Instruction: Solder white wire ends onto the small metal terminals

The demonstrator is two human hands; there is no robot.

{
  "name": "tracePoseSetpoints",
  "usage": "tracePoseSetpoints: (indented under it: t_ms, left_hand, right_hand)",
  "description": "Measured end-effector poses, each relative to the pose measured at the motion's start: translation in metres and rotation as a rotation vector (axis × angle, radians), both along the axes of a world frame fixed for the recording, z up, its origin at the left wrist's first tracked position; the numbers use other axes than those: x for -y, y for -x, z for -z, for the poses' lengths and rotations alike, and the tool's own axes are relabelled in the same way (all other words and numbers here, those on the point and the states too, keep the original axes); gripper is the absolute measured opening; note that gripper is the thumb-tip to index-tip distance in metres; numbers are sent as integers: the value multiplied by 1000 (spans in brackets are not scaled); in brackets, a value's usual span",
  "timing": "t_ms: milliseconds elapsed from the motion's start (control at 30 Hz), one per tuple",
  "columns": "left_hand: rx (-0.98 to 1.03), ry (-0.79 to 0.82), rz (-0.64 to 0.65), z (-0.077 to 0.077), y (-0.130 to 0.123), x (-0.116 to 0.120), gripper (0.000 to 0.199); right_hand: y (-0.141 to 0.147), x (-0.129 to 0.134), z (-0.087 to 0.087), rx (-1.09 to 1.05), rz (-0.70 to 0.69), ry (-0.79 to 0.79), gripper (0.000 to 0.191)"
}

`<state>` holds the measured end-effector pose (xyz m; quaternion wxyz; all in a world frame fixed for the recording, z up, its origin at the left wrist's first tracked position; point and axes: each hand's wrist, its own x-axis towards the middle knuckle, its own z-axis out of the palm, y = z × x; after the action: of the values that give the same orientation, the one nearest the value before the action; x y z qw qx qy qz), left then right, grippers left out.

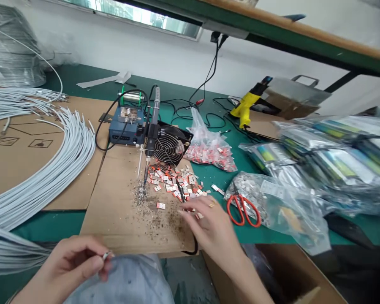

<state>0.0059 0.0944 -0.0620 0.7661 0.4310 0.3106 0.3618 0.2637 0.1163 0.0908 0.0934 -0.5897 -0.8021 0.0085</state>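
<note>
My left hand [79,264], at the lower left, pinches a small light-coloured piece [106,255] between thumb and fingertips; its kind is too small to make out. Over the right part of the cardboard sheet [114,219] is my right hand [209,221], its thumb and index finger slightly apart, with nothing visible between the tips. Just beyond it lies a pile of small white-and-orange connectors [172,181], and one single connector [161,205] rests nearer. A thin black cord [180,190] runs by my right fingertips. A soldering iron [151,135] points down at solder crumbs [141,193].
Bundles of white cables [72,152] curve along the left. A blue soldering station [125,126] and a black fan [169,145] stand behind. Right are red-handled scissors [243,210], a bag of connectors [209,152], another clear bag [285,202], a yellow tool [247,107] and silvery packets [332,156].
</note>
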Motion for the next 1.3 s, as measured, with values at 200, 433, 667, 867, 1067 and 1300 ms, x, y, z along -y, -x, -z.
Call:
tracePoseSetpoints:
  t_ms: [200, 433, 667, 867, 1067, 1300]
  left_hand:
    - [-457, -451, 155, -41, 4, -52, 21]
    - [-219, -99, 347, -31, -26, -117, 18]
    - [-118, -82, 442, -27, -39, -127, 21]
    - [-105, -80, 404, -30, -39, -129, 23]
    - [-49, 69, 381, -29, -45, -126, 24]
    - [-32, 88, 388, -32, -48, -126, 20]
  right_hand:
    - [15, -35, 29, 144, 18, 320, 5]
    - [9, -36, 33, 180, 17, 393, 4]
    - [15, -48, 30, -132, 96, 529, 9]
    - [29, -64, 43, -752, 358, 826, 19]
    - [35, -66, 51, -997, 475, 854, 31]
    - [34, -64, 51, -1021, 508, 870, 35]
